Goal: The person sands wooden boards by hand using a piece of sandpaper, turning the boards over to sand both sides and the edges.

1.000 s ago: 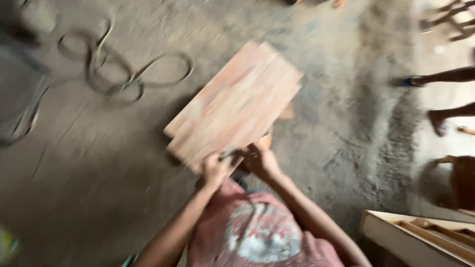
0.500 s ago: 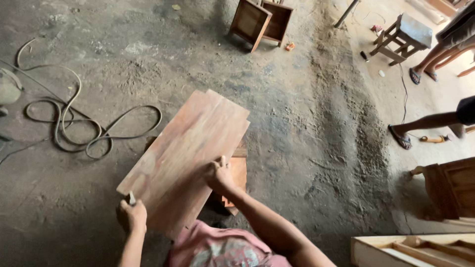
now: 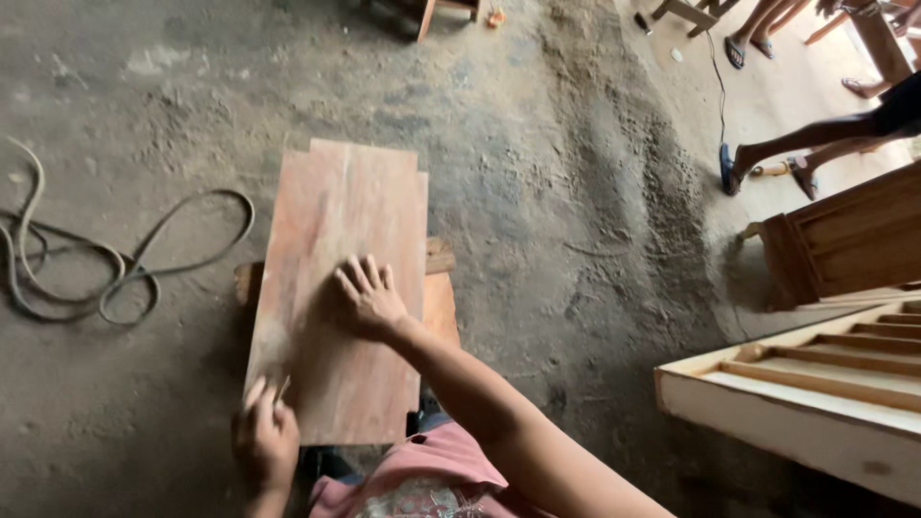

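Reddish wooden panel [image 3: 341,288] lies flat across a small wooden stool [image 3: 439,288] on the dusty concrete floor [image 3: 537,192]. Right hand [image 3: 367,299] open, fingers spread, palm pressed on the panel's middle. Left hand [image 3: 264,436] at the near left corner, fingers curled over the edge; what it pinches is blurred. Hose [image 3: 115,259] coiled well to the left.

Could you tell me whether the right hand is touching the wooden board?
Touching. The head view shows the right hand lying flat with fingers spread on the face of the wooden board, no gap visible.
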